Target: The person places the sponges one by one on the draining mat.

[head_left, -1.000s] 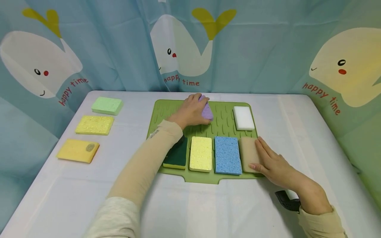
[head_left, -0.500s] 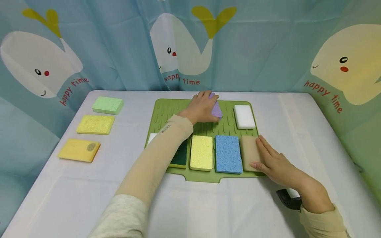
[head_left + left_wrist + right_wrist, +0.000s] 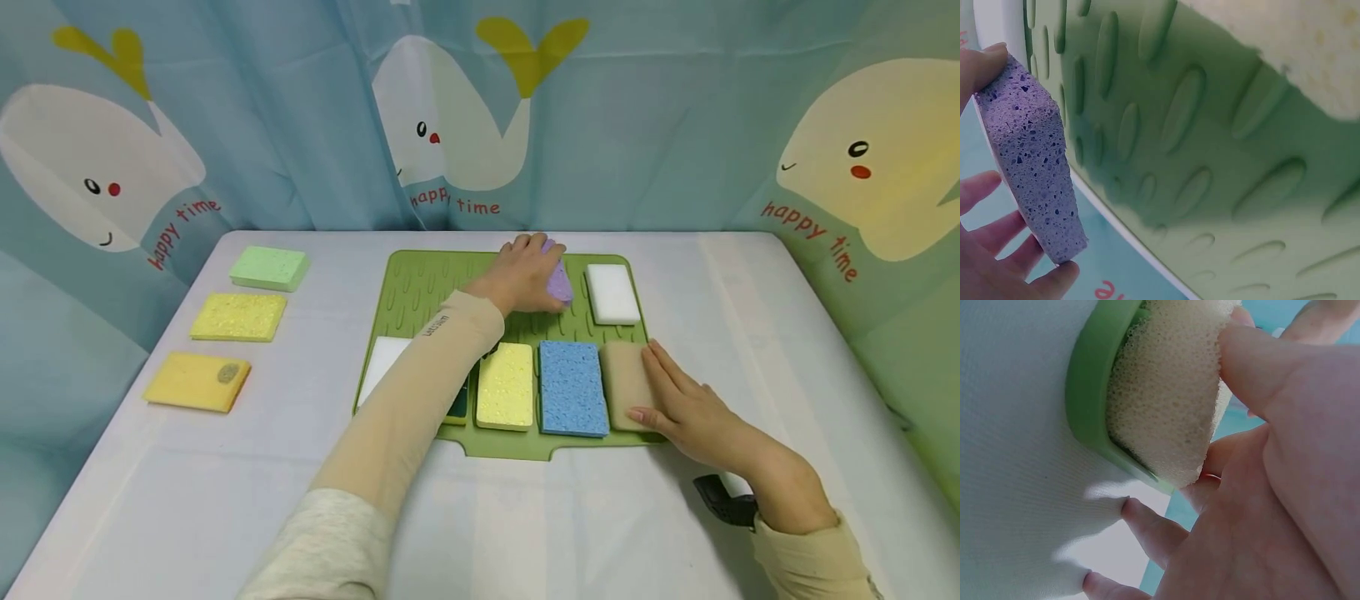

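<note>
Near the far edge of the green mat, our left hand grips the purple sponge end to end, thumb nearest us, long axis near-to-far. White block is just to its right, far right corner. Right hand, fingers nearly straight, touches the beige sponge, near right corner. We can't tell if the purple sponge touches the mat.

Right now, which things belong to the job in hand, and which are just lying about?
Seemingly the job: purple sponge, gripped by left hand; beige sponge, touched by right hand; green mat; its other sponges.
Apparently lying about: mint sponge, two yellow sponges left of mat.
</note>
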Tool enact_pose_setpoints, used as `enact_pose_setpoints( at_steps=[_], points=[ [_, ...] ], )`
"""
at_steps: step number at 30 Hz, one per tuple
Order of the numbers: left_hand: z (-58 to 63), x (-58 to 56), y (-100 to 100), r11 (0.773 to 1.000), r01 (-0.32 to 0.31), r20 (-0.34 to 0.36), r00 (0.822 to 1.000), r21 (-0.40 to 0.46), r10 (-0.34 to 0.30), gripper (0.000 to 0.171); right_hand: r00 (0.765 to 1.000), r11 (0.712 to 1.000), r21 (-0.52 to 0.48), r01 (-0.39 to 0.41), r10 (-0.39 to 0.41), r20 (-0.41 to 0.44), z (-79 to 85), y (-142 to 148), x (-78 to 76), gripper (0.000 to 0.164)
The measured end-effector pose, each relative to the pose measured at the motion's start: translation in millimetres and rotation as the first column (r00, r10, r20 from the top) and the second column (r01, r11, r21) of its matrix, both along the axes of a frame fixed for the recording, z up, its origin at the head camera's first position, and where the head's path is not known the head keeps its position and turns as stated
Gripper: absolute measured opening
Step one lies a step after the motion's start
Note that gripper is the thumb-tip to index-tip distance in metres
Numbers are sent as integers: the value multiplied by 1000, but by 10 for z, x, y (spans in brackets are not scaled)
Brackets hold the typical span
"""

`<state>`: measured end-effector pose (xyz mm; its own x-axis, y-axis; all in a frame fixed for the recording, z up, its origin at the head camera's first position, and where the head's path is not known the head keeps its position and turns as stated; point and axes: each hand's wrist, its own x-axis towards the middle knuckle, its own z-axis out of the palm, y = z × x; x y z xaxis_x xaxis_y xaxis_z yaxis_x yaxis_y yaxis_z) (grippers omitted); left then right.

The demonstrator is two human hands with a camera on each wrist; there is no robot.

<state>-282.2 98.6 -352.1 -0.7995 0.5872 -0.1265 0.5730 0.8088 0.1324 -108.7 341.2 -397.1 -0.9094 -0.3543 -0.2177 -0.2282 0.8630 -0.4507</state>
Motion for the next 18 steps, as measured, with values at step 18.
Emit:
enact_pose_setpoints(
  at_steps=[18],
  points=[
    [-84, 23, 206, 999, 14, 6, 1000, -36, -14, 91, 1000, 1000, 18, 1, -1, -17, -10, 2, -4, 92]
  ],
)
